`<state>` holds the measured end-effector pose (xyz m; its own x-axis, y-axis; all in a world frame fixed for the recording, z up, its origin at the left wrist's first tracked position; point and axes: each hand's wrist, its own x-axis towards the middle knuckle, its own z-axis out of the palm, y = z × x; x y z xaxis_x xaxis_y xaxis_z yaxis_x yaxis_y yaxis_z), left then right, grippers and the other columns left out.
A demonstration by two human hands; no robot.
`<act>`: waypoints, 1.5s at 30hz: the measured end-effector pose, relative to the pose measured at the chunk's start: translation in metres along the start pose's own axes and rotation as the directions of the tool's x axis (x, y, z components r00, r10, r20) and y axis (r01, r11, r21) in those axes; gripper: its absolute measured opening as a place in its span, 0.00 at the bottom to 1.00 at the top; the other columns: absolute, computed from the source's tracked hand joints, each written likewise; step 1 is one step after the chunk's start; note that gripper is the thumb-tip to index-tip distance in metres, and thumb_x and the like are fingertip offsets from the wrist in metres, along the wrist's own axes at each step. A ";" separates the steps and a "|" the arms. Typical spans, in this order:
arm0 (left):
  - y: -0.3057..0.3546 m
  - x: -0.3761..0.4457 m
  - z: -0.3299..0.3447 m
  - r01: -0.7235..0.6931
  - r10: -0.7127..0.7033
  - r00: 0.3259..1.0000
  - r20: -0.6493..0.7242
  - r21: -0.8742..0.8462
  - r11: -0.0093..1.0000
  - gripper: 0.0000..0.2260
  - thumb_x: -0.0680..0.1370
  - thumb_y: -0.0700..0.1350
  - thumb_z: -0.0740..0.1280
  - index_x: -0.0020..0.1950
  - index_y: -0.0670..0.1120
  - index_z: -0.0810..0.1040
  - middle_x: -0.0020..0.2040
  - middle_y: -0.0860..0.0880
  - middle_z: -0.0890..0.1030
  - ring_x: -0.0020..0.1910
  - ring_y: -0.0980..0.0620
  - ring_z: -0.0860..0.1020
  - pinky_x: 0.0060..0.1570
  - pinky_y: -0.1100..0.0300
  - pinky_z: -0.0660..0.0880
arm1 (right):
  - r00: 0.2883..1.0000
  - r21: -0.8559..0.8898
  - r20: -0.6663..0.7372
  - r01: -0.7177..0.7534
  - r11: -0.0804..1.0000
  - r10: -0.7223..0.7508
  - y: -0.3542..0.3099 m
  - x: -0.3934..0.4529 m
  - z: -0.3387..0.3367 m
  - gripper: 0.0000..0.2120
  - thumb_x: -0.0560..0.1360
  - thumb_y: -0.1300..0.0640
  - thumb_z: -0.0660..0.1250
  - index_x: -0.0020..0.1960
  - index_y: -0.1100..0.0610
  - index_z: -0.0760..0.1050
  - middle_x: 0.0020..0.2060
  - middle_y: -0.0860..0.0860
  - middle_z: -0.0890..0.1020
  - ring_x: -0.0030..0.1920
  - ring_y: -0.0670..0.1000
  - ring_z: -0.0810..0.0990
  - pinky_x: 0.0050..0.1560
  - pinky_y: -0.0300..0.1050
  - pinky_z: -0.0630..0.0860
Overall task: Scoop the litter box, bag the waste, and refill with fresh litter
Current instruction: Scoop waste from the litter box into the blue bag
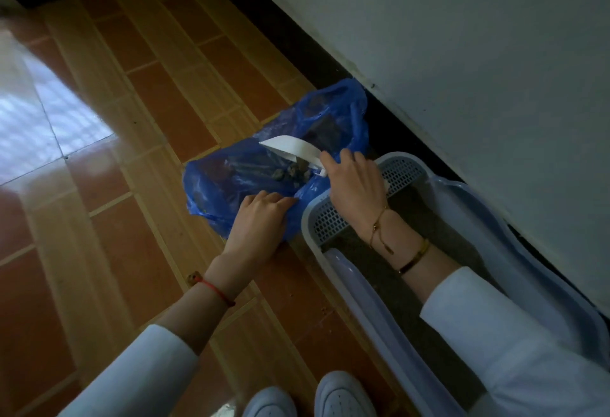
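Nearest: two white shoes (310,397) on tiled floor (109,185), white sleeves to either side. Beside them, to the right, pale blue litter box (373,304) along the wall (462,53), dark litter (409,284) inside, perforated grid (333,218) at its far end.

Left hand (257,218): fingers curled onto the near edge of the blue bag (231,179), pinching the plastic, apparently holding the mouth open. Right hand (355,179): closed round the handle of the white scoop (293,147), blade over the bag opening. Dark clumps (290,175) visible inside the bag under the scoop.

Assessment: scooping and bagging under way, at least one load deposited. Remaining waste in the box: not determinable. Bag not yet tied. No fresh litter container visible; refill apparently outstanding.
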<state>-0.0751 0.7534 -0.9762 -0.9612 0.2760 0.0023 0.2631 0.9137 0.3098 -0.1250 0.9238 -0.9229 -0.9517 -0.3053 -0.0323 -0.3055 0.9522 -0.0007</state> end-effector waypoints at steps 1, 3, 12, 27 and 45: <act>0.000 0.000 0.000 -0.002 0.002 1.000 -0.001 -0.003 1.000 0.18 0.79 0.42 0.62 0.69 0.50 0.73 0.61 0.49 0.79 0.58 0.47 0.75 0.57 0.52 0.68 | 1.000 -0.022 -0.012 0.002 1.000 -0.002 0.001 -0.002 -0.001 0.20 0.77 0.56 0.63 0.67 0.54 0.63 0.57 0.58 0.72 0.56 0.56 0.73 0.54 0.49 0.72; 0.002 0.000 -0.001 -0.009 0.009 1.000 -0.003 -0.010 1.000 0.18 0.79 0.42 0.62 0.69 0.50 0.73 0.62 0.49 0.78 0.59 0.47 0.74 0.59 0.52 0.67 | 0.999 -0.042 -0.047 0.007 0.999 -0.009 0.003 -0.008 -0.003 0.19 0.78 0.57 0.62 0.68 0.55 0.64 0.57 0.58 0.73 0.56 0.57 0.73 0.54 0.51 0.71; 0.006 -0.002 -0.002 -0.053 0.053 0.999 0.007 0.011 0.999 0.18 0.78 0.41 0.64 0.69 0.47 0.73 0.64 0.47 0.78 0.62 0.46 0.74 0.62 0.51 0.69 | 0.994 0.151 -0.102 -0.032 0.988 0.048 0.016 -0.022 -0.021 0.14 0.77 0.58 0.62 0.63 0.55 0.68 0.51 0.56 0.76 0.48 0.54 0.76 0.42 0.44 0.69; 0.057 0.019 0.008 -0.377 0.377 0.926 -0.009 -0.061 0.924 0.17 0.81 0.42 0.60 0.69 0.44 0.73 0.67 0.45 0.75 0.68 0.46 0.71 0.68 0.47 0.68 | 0.470 0.164 0.686 -0.843 0.512 0.555 0.132 -0.219 0.005 0.12 0.80 0.51 0.59 0.48 0.56 0.77 0.39 0.55 0.81 0.38 0.51 0.79 0.41 0.44 0.75; 0.054 0.018 0.013 -0.307 0.311 0.949 0.053 -0.074 0.949 0.26 0.74 0.29 0.61 0.69 0.45 0.73 0.69 0.46 0.74 0.69 0.45 0.70 0.68 0.45 0.68 | 0.668 0.483 0.707 -0.696 0.531 0.233 0.073 -0.158 0.057 0.17 0.80 0.50 0.59 0.68 0.48 0.70 0.41 0.48 0.77 0.36 0.46 0.76 0.33 0.39 0.72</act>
<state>-0.0767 0.8118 -0.9719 -0.8257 0.5621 0.0480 0.5387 0.7601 0.3634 0.0053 1.0422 -0.9749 -0.6852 0.0242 -0.7279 0.5150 0.7229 -0.4607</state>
